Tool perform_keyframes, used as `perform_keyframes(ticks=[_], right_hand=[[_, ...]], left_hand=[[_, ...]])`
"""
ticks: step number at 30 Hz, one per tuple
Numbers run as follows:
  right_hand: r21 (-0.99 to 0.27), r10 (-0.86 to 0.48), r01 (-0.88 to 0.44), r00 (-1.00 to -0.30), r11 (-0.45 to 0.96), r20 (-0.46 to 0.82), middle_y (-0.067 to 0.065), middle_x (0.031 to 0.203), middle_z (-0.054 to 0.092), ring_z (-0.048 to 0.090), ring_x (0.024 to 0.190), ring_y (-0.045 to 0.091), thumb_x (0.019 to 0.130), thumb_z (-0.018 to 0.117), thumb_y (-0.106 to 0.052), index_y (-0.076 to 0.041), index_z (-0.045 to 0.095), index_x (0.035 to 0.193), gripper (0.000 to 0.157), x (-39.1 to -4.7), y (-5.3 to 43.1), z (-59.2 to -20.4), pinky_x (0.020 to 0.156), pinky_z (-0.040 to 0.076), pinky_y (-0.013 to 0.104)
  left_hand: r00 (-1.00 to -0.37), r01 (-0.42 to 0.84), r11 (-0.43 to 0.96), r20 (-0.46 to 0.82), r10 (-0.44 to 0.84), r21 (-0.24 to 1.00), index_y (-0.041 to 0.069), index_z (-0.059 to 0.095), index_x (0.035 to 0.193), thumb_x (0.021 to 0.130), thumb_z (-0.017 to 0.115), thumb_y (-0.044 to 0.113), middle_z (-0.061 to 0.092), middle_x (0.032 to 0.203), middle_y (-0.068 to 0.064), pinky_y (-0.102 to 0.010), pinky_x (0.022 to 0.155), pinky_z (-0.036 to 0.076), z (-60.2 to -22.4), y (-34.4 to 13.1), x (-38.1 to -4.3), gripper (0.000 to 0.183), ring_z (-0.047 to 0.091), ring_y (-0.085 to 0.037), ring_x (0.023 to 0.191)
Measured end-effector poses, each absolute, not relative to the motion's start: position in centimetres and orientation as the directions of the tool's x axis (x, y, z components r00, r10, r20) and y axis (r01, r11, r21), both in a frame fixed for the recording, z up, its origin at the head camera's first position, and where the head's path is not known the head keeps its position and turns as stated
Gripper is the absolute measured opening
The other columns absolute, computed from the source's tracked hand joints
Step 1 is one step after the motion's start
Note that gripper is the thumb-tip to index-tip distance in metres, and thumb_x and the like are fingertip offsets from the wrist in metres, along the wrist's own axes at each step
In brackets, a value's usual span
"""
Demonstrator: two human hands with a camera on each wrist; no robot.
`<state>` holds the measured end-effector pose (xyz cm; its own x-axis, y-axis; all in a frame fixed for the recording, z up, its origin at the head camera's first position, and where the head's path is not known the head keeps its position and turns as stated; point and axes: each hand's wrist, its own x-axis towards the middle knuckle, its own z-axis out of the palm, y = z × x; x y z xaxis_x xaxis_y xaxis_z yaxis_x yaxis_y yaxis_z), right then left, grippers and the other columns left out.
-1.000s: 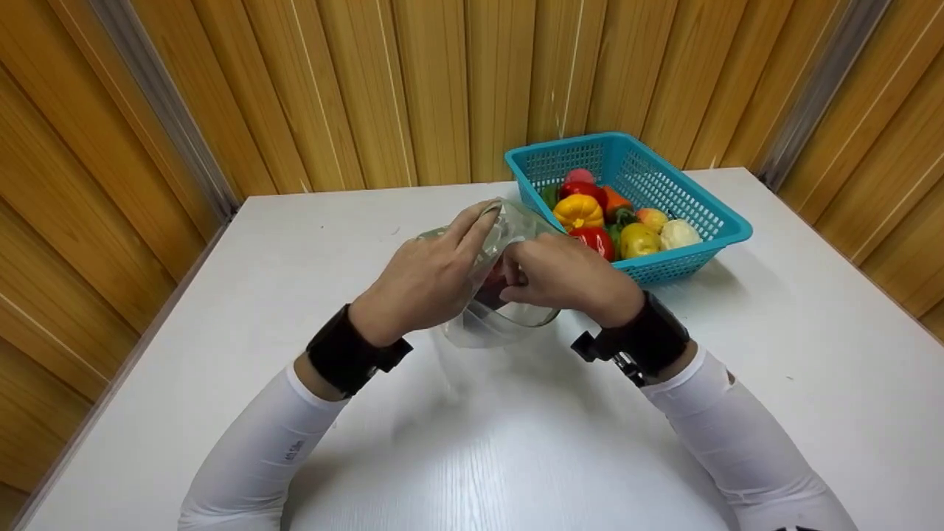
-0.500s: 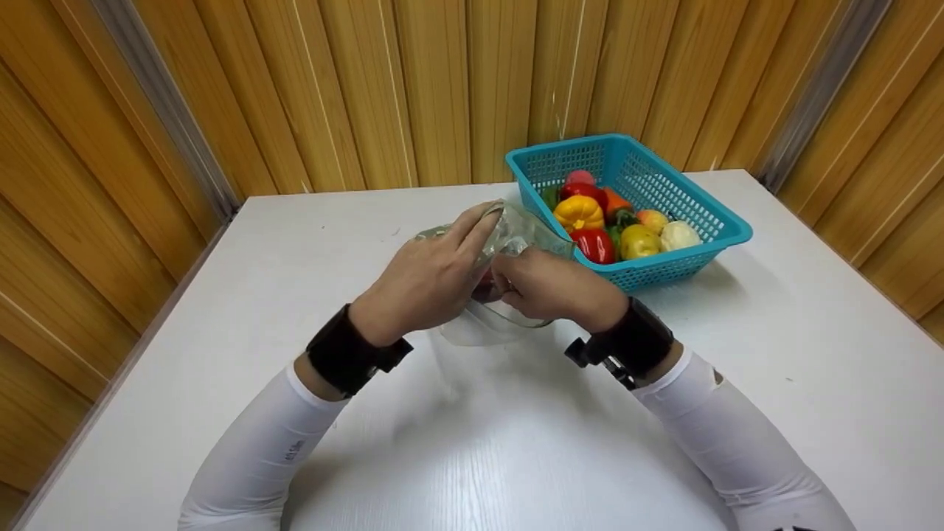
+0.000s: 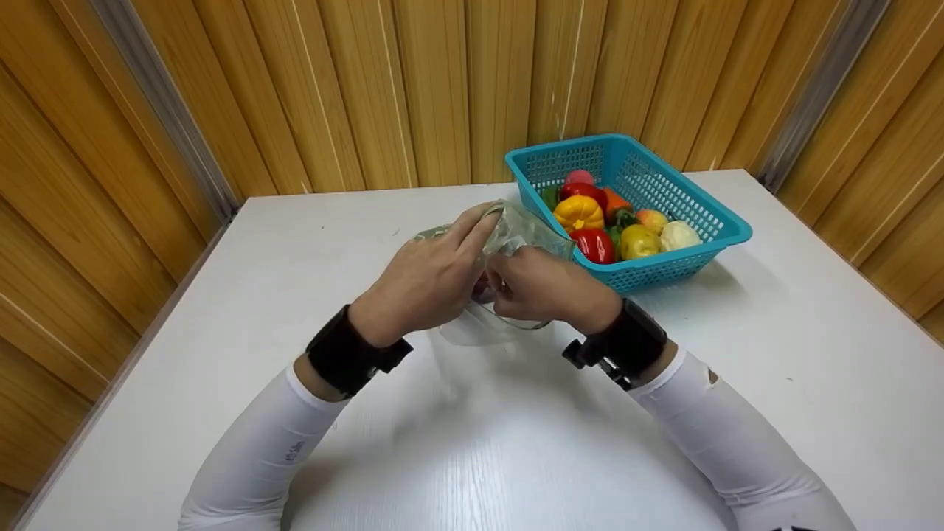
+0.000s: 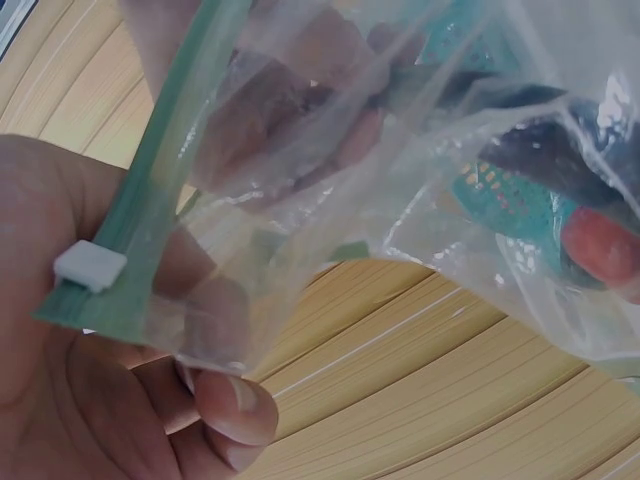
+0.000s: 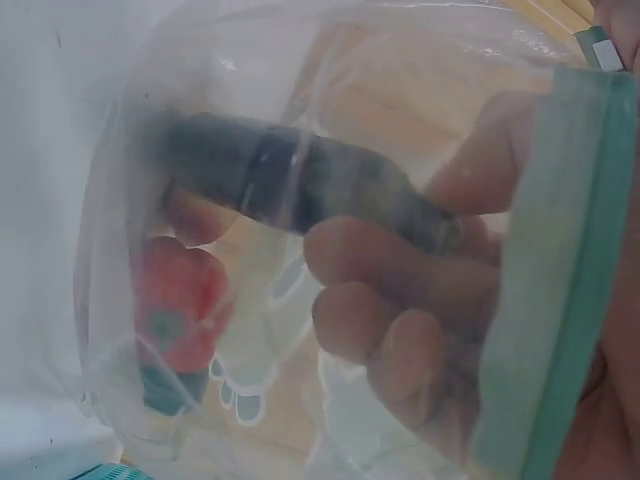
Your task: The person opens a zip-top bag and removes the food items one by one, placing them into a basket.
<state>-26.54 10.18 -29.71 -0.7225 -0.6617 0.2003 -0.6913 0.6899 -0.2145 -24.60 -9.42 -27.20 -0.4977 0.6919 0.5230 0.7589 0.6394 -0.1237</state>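
A clear zip bag [image 5: 400, 30] with a green seal strip [image 4: 165, 180] and a white slider [image 4: 90, 265] hangs above the table. My left hand [image 3: 424, 280] grips its mouth at the slider end, fingers bent around the plastic. My right hand [image 3: 549, 284] reaches inside the bag. In the right wrist view its thumb and fingers [image 5: 375, 250] pinch the narrow end of a dark eggplant [image 5: 290, 175]. A red bell pepper [image 5: 185, 300] lies deeper in the bag, below the eggplant in that view. From the head view the hands mostly hide the bag's contents.
A blue plastic basket [image 3: 719, 217] stands at the back right of the white table [image 3: 472, 442], close to my right hand. It holds a yellow pumpkin [image 3: 579, 212], a red pepper [image 3: 592, 245] and several other vegetables and fruits. Wood-panelled walls [image 3: 428, 88] border the table.
My right hand has moved a little left and farther into the bag, toward the left hand. The left hand has stayed in place on the bag's mouth.
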Motion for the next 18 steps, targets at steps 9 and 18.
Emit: perform_keyframes(ticks=[9,18], right_hand=[[-0.196,-0.62,-0.667,-0.743,0.719,0.251,0.003,0.087,0.064,0.061,0.072,0.017,0.08,0.068,-0.007,-0.009,0.053,0.117,0.04,-26.5,10.4,-29.2,0.066,0.056,0.028],[-0.163,-0.587,-0.638,-0.762,0.752,0.273,0.004,0.073,0.061,0.056,0.061,0.018,0.081,0.068,-0.013,-0.007,0.06,0.1,0.021,-25.4,12.5,-26.4,0.059,0.054,0.028]], left_hand=[[-0.503,0.754,0.642,0.507,0.7,-0.138,0.004,0.035,0.152,0.091,0.059,0.01,0.041,0.154,-0.01,-0.035,0.055,0.055,-26.8,-9.5,-24.5,0.066,0.056,-0.018,0.062],[-0.483,0.765,0.628,0.519,0.705,-0.14,0.002,0.036,0.151,0.093,0.062,0.015,0.043,0.152,-0.012,-0.036,0.062,0.059,-27.0,-9.5,-24.6,0.064,0.062,-0.02,0.07]])
